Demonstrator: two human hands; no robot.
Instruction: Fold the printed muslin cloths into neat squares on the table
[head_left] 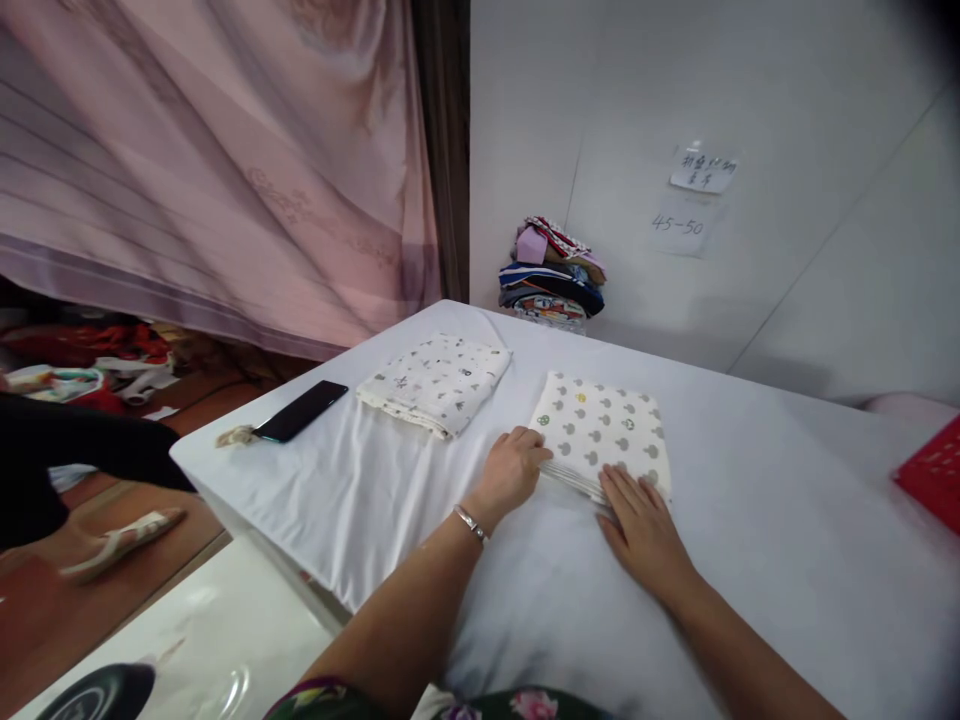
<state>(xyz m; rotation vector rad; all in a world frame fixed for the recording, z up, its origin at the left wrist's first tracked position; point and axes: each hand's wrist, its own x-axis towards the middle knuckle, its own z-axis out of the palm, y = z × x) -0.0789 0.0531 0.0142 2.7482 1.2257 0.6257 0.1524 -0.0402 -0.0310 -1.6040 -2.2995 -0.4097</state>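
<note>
A folded white cloth with grey tree prints (604,425) lies on the white table (750,560) in front of me. My left hand (511,470), with a silver bracelet on the wrist, has its fingers curled around the cloth's near left corner. My right hand (640,520) lies flat with fingers stretched out on the cloth's near edge. A second folded cloth with small dark prints (437,380) lies to the left, apart from both hands.
A black phone (301,410) lies near the table's left edge. A pile of colourful folded clothes (553,275) sits at the far side by the wall. A red basket (934,470) shows at right. Pink curtain hangs at left; a person's sandalled foot (120,545) is on the floor.
</note>
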